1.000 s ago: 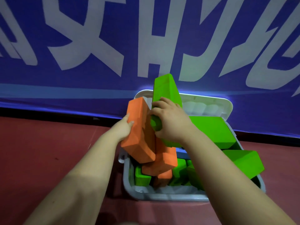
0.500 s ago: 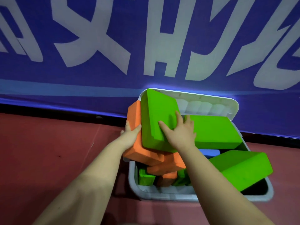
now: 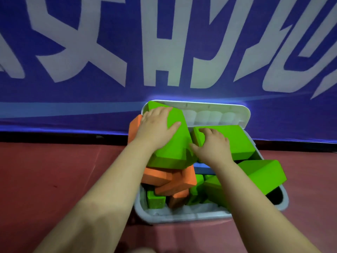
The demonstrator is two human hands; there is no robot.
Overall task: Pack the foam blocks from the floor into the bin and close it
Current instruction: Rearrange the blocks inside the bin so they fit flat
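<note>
1. Floor point(image 3: 60, 172): dull red, smooth, running from the near edge of the view back to the wall; a thin pale line crosses it at the left.
2. Banner point(image 3: 113, 99): deep blue, covering the wall behind, printed with large white characters; a paler blue stripe runs along its lower part, and a black strip lies between it and the floor.
3. Bin point(image 3: 182, 214): grey plastic, standing on the floor right against the banner, overfilled.
4. Lid point(image 3: 218, 114): white, hinged up at the back and leaning against the banner; the bin is not closed.
5. Top green block point(image 3: 175, 143): foam, lying tilted on the pile at the bin's left rear.
6. Left hand point(image 3: 155, 128): flat on the top green block, fingers straight and close together, thumb spread out to the right.
7. Rear green block point(image 3: 237, 141): lying across the bin's back right.
8. Right hand point(image 3: 211, 147): resting on the rear green block's near left corner, fingers bent over its edge, thumb towards the top green block.
9. Right green block point(image 3: 262, 176): jutting over the bin's right rim.
10. Orange blocks point(image 3: 175, 181): stacked askew under the top green block, one poking out past the left rim.
11. Small green blocks point(image 3: 155, 199): low inside the bin, at the front.
</note>
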